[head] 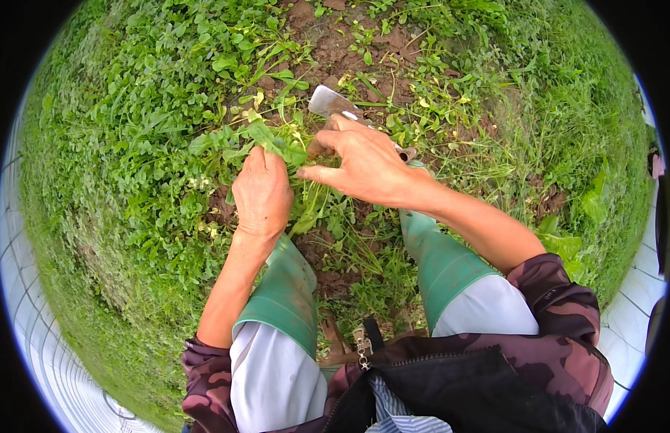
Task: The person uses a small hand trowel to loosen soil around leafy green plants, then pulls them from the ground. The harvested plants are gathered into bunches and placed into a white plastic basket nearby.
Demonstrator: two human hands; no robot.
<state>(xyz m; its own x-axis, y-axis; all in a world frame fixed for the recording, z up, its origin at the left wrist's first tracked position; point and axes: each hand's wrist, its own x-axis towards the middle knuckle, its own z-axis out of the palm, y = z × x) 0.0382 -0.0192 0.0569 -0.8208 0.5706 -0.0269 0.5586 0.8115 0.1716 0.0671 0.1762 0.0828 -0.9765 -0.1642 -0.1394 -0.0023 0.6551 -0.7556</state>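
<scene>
My left hand (263,189) is closed around the stems of a small leafy green plant (270,139), whose leaves stick out past the fingers. Just right of it, my right hand (367,159) has thumb and forefinger spread beside that plant. Its other fingers are curled over a flat-bladed metal hand tool (330,102). The blade, smeared with soil, juts out beyond the knuckles, and a tubular end shows on the wrist side. The hand hides the tool's middle. Loose stems and leaves lie below the fingers.
Dense low greenery (151,124) covers the left side, with more weeds at right. Bare reddish-brown soil (340,51) shows ahead. My green boots (283,287) stand apart on either side of trampled plants. A pale ribbed covering (26,281) curves along the far left edge.
</scene>
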